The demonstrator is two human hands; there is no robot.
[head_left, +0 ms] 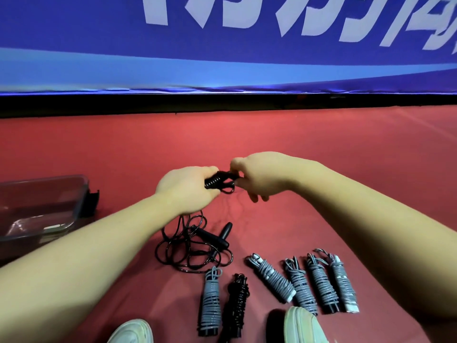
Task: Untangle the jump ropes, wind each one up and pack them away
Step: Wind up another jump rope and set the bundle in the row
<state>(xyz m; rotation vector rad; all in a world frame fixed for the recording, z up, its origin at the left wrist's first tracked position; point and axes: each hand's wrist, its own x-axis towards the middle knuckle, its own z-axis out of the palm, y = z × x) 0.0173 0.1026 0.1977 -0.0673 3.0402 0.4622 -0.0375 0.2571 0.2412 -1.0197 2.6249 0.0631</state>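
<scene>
My left hand (184,188) grips the handles of a black jump rope (217,181), with cord coiled round them. My right hand (259,177) pinches the free end of that cord just right of the coils. Below them a loose black rope (195,246) lies tangled on the red floor, its two handles crossed. Nearer to me lie several wound bundles: a grey one (210,303), a black one (236,305), and a row of grey ones (311,283) to the right.
A clear plastic bin (37,209) stands on the floor at the left. My two white shoes (303,325) show at the bottom edge. A blue banner wall (222,58) closes off the far side of the red floor (321,144).
</scene>
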